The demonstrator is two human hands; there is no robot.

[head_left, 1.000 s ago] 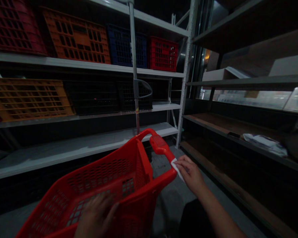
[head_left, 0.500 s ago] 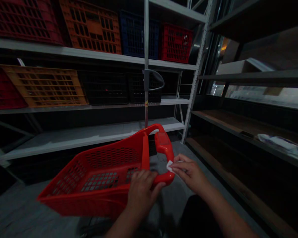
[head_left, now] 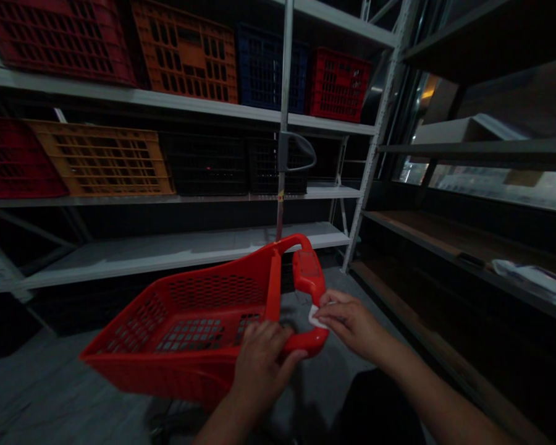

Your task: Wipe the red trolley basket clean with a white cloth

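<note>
A red plastic shopping basket [head_left: 189, 321] with a perforated bottom sits low in front of me, tilted, its red handle [head_left: 308, 275] arching at the right end. My left hand [head_left: 262, 361] grips the basket's near right rim with fingers curled over it. My right hand [head_left: 349, 324] pinches a small white cloth or wipe [head_left: 315, 316] and presses it against the lower part of the handle. A grey telescopic pull handle [head_left: 285, 154] rises from behind the basket.
White metal shelving [head_left: 167, 250] runs along the left and back, holding orange [head_left: 97, 157], red [head_left: 338, 83], blue [head_left: 262, 68] and black crates. Dark wooden shelves [head_left: 445, 238] stand at the right, one with a wrapped packet [head_left: 532, 278]. The floor is grey concrete.
My left hand moved from inside the basket to grip its right rim. The basket swung and levelled out, and my right hand kept the white cloth against the handle.
</note>
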